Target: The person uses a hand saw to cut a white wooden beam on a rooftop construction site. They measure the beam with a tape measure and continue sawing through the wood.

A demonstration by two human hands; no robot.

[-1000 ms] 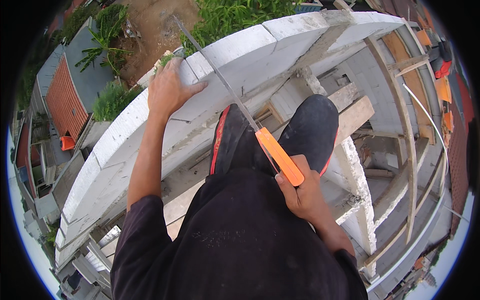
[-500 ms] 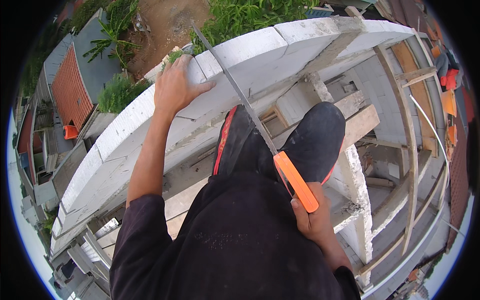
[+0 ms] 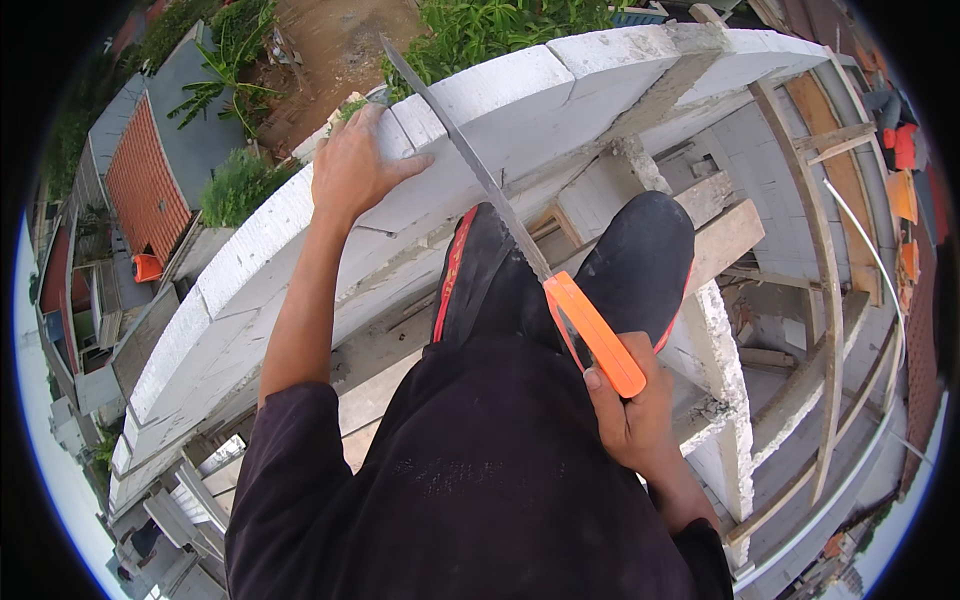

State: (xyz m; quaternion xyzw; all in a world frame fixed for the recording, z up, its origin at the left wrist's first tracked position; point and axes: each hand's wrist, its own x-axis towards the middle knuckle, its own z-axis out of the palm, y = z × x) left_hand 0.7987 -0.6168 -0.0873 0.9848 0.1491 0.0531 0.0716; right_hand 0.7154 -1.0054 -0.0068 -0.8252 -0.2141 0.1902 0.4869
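My right hand [image 3: 637, 405] is closed around the orange handle of a hand saw [image 3: 490, 185]. The long grey blade slants up and left from my lap, crossing the top edge of a white block wall [image 3: 500, 88]. Its tip sticks out beyond the far side. My left hand [image 3: 352, 172] lies over the top of the wall just left of the blade, thumb stretched toward the saw and fingers extended over the blocks. A narrow joint line runs between thumb and blade. Whether the teeth have cut into the block, I cannot tell.
My knees [image 3: 640, 250] are bent beneath the saw, near wooden planks [image 3: 725, 240]. Rough block walls and timber framing [image 3: 815, 250] are at the right. Beyond the wall the ground [image 3: 345, 45] lies far below, with bushes and a tiled roof [image 3: 145, 175].
The saw handle and my right hand have shifted slightly up and forward, and the blade has slid a little over the wall. My left hand stays in place on the blocks.
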